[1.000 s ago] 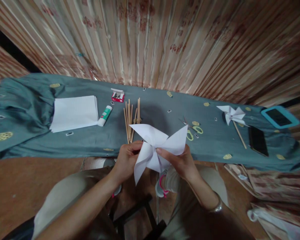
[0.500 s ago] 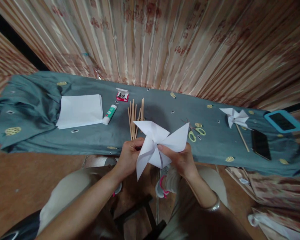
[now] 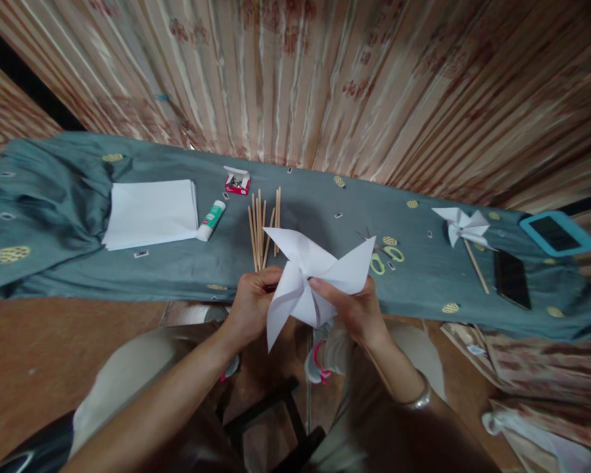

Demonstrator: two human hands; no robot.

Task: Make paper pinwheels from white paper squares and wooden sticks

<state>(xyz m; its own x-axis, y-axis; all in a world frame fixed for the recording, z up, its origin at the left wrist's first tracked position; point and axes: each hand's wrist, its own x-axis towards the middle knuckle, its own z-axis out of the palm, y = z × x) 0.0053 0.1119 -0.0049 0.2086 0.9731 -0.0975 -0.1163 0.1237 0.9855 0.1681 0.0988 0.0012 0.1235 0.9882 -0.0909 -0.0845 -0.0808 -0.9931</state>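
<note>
A white folded-paper pinwheel (image 3: 315,279) is held up between both hands, over the near edge of the cloth-covered table. My right hand (image 3: 358,309) grips it from the right, with the thumb pressed close to its centre and the other fingers hidden behind the paper. From the other side, my left hand (image 3: 253,302) is closed at the pinwheel's left edge; its fingertips are partly out of sight behind the paper. Just beyond the pinwheel lie several thin wooden sticks (image 3: 259,226). Green-handled scissors (image 3: 377,263) rest to its right.
On the green tablecloth (image 3: 320,203) are a paper stack (image 3: 150,213), a glue stick (image 3: 211,220) and an opened red box (image 3: 237,181) of small metal pieces. Farther right lie a finished pinwheel (image 3: 465,226) on a stick, a dark phone (image 3: 512,279) and a blue-framed device (image 3: 556,234).
The camera view has shifted slightly, so the table items sit a little differently in the picture. Both hands keep their hold on the pinwheel, with the right thumb still near its centre.
</note>
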